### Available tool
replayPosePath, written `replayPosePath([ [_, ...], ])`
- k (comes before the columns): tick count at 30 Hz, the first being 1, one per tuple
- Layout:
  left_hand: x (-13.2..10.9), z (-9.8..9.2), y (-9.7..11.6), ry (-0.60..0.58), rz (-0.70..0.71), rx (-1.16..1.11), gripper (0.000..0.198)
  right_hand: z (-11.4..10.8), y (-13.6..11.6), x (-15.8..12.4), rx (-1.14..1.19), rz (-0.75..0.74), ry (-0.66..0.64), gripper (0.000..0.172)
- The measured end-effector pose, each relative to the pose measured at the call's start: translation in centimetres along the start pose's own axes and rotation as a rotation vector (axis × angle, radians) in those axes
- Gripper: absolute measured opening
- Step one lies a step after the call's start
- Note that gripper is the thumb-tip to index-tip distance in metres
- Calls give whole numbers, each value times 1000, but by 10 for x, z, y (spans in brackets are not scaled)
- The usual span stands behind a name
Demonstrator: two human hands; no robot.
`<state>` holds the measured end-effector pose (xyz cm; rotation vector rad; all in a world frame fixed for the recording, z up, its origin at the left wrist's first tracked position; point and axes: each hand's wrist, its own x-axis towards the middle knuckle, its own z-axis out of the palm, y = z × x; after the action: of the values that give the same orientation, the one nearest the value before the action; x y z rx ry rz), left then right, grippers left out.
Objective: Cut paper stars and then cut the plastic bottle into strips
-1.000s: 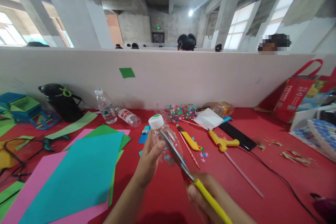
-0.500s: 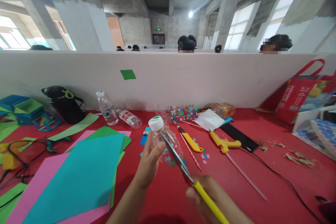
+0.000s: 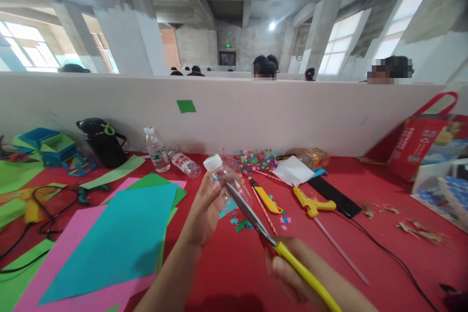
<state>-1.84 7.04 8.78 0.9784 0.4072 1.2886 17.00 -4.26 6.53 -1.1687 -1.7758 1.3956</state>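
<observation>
**Scissors [image 3: 281, 249] at the bottle [image 3: 234, 179]: a firm hold mattered**

The clear bottle was leaning above the red table [image 3: 230, 273], its white cap [image 3: 212, 162] toward eleven o'clock. The left hand [image 3: 203, 213], at seven o'clock from the bottle, was closed around its side. The right hand [image 3: 285, 274], at five o'clock, was gripping the yellow handles, with the blades pointing to ten o'clock, over the bottle wall below the neck. Whether plastic lay between the blades, I could not tell.

For good cutting, the left grip should have been firm but not crushing, because thin plastic probably bends and slips. The left thumb lay just beside the tips, so placing it farther from their line seemed wiser. Short, slow bites, turning the bottle rather than the wrist, would probably have given a cleaner edge.

Loose stars [image 3: 242, 224] lay at six o'clock, and the cutter [image 3: 268, 200] at four.
</observation>
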Motion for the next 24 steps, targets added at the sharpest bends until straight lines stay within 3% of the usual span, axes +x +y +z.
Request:
replayPosePath([
  [7,9,-1,24,212,42,-121,33,-12,-8,-6,-150,8,5,57],
  [13,1,-8,30,150,12,-121,34,-19,1,-8,-160,41,-25,63],
  [24,-1,-4,25,160,-6,-92,42,2,-3,4,-47,10,-10,58],
])
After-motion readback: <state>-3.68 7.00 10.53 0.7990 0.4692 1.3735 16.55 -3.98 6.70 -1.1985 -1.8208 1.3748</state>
